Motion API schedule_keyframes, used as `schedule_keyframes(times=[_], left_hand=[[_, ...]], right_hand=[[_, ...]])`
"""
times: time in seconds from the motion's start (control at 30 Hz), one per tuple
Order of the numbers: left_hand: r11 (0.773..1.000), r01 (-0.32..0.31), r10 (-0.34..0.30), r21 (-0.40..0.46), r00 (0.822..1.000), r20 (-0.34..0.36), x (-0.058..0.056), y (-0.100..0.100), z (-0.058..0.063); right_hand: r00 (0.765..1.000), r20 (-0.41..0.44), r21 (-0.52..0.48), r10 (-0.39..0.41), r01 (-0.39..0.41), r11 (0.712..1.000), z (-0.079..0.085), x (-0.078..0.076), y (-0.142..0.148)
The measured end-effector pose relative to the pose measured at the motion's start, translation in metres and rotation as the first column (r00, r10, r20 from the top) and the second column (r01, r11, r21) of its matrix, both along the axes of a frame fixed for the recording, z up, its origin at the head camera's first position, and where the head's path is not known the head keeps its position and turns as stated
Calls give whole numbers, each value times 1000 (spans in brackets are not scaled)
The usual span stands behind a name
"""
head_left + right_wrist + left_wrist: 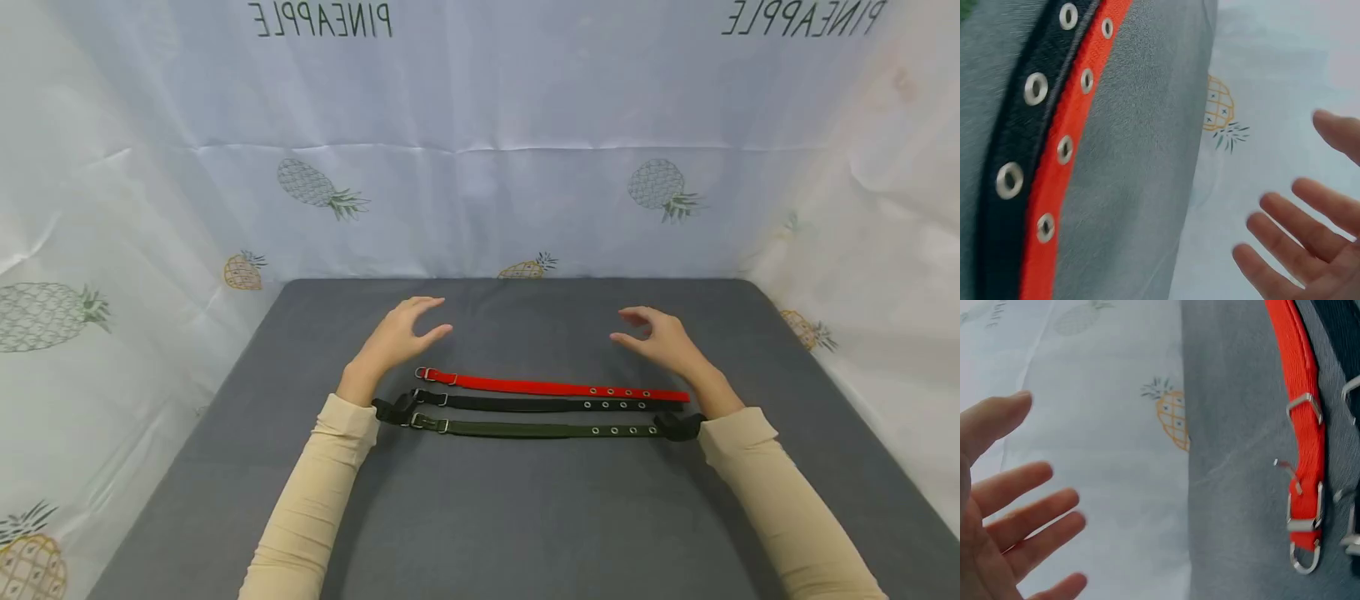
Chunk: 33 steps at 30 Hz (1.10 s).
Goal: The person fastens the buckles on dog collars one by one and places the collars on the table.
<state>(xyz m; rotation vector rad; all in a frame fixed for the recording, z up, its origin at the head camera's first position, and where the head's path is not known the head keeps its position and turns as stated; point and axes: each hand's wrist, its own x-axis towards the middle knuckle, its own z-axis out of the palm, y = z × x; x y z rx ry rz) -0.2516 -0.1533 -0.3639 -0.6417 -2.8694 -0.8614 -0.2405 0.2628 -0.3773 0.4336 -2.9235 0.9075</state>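
The red strap [525, 387] lies at nearly full length on the grey table [525, 517], its buckle [1305, 525] towards the person's left and its eyelets [1065, 149] towards the right. On the near side of the red strap the black strap [517, 405] runs almost parallel, close against it or just beside it at the eyelet end, and the green strap [510, 430] lies beyond the black one, nearer the person. So laying out looks done: three straps side by side, buckle ends matched. No fastening shows; the red strap's prong [1288, 467] sticks up free of any eyelet, and no strap forms a loop. The left hand [401, 333] hangs past the far side of the red strap near its buckle end, thumb well apart from loosely extended fingers, holding nothing. The right hand [660, 340] mirrors it past the far side of the eyelet end, fingers spread and gently bent, also with nothing in it. Any buckling, lifting or gathering is undone as things lie; whether this pose marks a start or a finish, I cannot tell.
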Motion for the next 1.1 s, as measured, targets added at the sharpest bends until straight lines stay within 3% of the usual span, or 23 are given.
schedule_keyframes(times=[0.17, 0.4, 0.6, 0.8, 1.1], left_hand=[[992, 85, -89, 89, 995, 35, 4, -8, -6], [985, 121, -136, 122, 983, 122, 4, -16, -17], [978, 147, -172, 149, 970, 171, 3, -25, -30], [978, 150, -183, 146, 952, 245, 3, -32, -43], [990, 124, -138, 66, 949, 283, 7, -33, -59]], right_hand=[[996, 65, -26, 53, -52, 998, -3, 9, 12], [988, 135, -63, 76, -68, 996, -11, 23, 30], [974, 202, -83, 107, -92, 992, -18, 23, 41], [962, 250, -59, 108, -96, 994, -33, 22, 54], [943, 307, -63, 127, -113, 992, -47, 21, 66]])
